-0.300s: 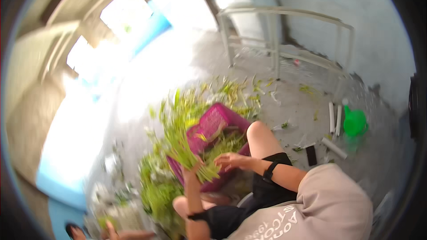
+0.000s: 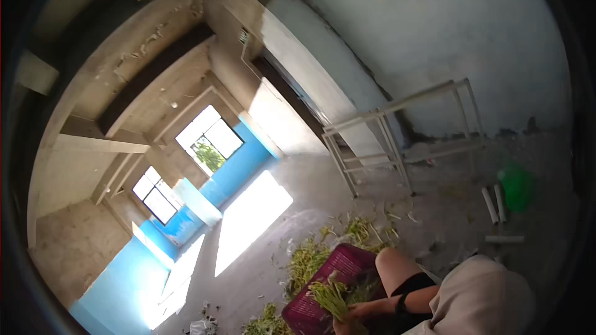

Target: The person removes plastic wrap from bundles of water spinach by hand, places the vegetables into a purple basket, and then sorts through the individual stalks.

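Over the purple-red plastic crate [image 2: 305,311], a bunch of leafy green stems [image 2: 329,298] points up and away from me. My left hand [image 2: 341,327] is closed round its lower end, partly cut off by the bottom edge. From the right, my right hand [image 2: 362,309] reaches to the same stem ends, its fingers bent against them; some fingers are hidden. A black band [image 2: 401,303] is round my right wrist. More greens lie inside the crate beside my bent knee.
Loose greens [image 2: 304,259] cover the floor beyond the crate, and another heap [image 2: 268,322] lies to its left. A pale metal frame [image 2: 397,125] stands by the wall. White tubes [image 2: 490,205] and a blurred green plastic object [image 2: 517,187] are at the right.
The view has tilted up toward the windows and far wall, so the crate and hands sit lower in it. My right hand has come in against the stem ends.
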Available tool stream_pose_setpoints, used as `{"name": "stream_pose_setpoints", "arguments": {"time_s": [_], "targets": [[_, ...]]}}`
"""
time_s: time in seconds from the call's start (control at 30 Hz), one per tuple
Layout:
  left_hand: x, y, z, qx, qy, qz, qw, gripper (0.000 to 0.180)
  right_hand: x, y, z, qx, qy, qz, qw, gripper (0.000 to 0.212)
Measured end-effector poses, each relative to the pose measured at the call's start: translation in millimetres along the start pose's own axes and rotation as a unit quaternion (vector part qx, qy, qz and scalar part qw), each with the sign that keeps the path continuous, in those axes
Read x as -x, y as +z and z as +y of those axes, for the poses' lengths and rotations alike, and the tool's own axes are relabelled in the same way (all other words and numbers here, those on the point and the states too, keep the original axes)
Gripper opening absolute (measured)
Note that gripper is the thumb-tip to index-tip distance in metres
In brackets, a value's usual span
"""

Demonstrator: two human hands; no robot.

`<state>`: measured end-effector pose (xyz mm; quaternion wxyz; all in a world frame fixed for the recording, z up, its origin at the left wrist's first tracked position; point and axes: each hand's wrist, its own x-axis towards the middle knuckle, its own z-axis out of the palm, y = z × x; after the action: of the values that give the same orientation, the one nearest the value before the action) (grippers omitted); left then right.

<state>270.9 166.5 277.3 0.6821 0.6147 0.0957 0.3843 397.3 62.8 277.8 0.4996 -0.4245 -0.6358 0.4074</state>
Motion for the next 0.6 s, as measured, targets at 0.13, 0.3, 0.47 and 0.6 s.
{"name": "stream_pose_setpoints", "arguments": {"time_s": [0.13, 0.3, 0.47, 0.6], "targets": [[-97.5, 24.8, 56.3, 0.074, 0.153, 0.044, 0.985, 0.04, -83.4, -76.2, -66.3, 0.075, -0.008, -0.08, 0.994, 0.055], [-167.1, 59.4, 111.1, 0.164, 0.271, 0.078, 0.945, 0.037, -126.2, -121.5, -140.2, 0.123, 0.022, -0.129, 0.984, 0.054], [-206.7, 89.8, 161.3, 0.195, 0.319, 0.055, 0.926, 0.035, -127.9, -135.7, -188.6, 0.099, 0.026, -0.102, 0.99, 0.054], [-234.0, 102.1, 228.3, 0.188, 0.358, 0.019, 0.914, 0.034, -138.6, -134.5, -236.4, 0.062, -0.005, -0.076, 0.995, 0.054]]}}
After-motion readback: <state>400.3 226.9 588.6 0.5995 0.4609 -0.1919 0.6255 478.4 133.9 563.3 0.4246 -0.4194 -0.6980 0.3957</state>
